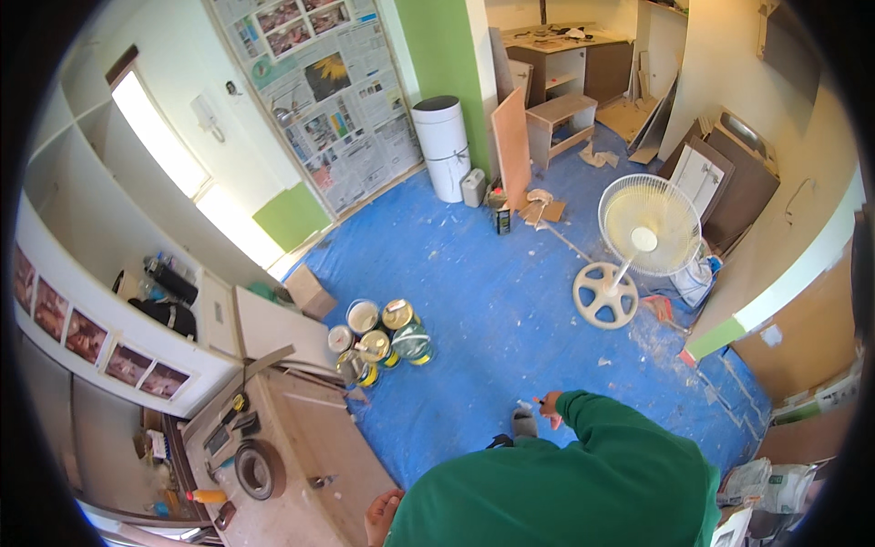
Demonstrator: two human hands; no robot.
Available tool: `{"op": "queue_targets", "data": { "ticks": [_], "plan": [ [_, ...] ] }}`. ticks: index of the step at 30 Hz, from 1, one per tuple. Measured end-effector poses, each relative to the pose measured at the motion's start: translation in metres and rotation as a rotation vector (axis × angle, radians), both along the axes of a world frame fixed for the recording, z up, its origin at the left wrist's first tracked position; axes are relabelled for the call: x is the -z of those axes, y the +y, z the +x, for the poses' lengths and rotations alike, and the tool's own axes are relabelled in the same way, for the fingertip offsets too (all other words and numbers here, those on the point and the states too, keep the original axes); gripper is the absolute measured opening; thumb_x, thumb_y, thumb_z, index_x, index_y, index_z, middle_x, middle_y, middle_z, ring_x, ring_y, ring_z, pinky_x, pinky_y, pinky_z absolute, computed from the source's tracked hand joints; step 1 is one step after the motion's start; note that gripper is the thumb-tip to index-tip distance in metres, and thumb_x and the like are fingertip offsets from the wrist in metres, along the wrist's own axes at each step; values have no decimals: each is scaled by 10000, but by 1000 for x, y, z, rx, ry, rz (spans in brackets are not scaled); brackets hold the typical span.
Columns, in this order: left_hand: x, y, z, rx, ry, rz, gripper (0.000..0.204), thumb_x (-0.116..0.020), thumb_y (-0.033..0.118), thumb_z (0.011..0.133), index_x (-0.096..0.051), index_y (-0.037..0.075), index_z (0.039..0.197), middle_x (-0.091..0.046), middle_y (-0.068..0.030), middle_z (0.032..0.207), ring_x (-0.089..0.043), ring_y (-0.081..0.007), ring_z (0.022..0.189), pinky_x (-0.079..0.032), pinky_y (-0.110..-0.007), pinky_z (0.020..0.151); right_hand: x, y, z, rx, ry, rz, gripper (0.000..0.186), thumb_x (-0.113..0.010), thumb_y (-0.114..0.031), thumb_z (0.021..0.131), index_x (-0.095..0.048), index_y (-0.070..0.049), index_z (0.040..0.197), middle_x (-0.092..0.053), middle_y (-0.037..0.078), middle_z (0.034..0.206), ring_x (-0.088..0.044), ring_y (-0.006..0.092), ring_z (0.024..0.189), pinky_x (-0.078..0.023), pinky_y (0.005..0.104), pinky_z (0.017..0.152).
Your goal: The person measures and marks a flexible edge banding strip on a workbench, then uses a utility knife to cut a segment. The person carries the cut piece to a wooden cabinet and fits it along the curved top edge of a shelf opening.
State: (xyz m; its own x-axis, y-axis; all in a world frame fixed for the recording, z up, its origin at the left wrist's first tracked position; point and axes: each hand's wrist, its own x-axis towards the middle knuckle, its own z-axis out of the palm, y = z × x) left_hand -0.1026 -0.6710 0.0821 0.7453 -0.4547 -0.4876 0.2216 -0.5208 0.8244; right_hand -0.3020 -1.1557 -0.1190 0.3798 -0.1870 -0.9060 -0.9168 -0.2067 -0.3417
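My right hand [552,408], at the end of a green sleeve, is closed on a small tool, perhaps a scraper or brush, too small to identify surely, above the blue floor sheeting [474,346]. My left hand [381,515] hangs beside my body with its fingers curled, near the dusty worktop [328,447]; its palm is hidden. On that worktop lie a tape roll [275,469], an orange-handled item [207,497] and other tools. Several paint cans [401,319] stand grouped on the sheeting ahead to the left.
A standing fan [645,239] is at right with leaning boards [729,173] behind. Ahead stand a white cylinder [445,146], a plywood board [510,150] and a cabinet [579,68]. Cupboards [109,283] line the left. A newspaper-covered door [355,109] is at the back.
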Motion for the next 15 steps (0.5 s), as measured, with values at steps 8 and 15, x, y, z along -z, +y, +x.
{"op": "queue_targets", "data": {
  "ticks": [8,15],
  "plan": [
    [151,-84,59,370,-104,327,375,-640,308,999,-700,10,1219,-735,-161,1140,-704,-230,1041,-546,-359,916,18,-135,-28,131,-56,22,248,-599,-266,935,-699,-40,948,-770,147,845,-746,240,725,-583,400,611],
    [221,-164,131,571,-24,765,426,-645,368,944,-694,23,1189,-729,-184,1134,-696,-295,1057,-544,-424,920,20,-176,-37,542,-207,85,241,-559,-288,1007,-660,-74,961,-773,157,889,-755,257,774,-579,397,625]
  ]
}}
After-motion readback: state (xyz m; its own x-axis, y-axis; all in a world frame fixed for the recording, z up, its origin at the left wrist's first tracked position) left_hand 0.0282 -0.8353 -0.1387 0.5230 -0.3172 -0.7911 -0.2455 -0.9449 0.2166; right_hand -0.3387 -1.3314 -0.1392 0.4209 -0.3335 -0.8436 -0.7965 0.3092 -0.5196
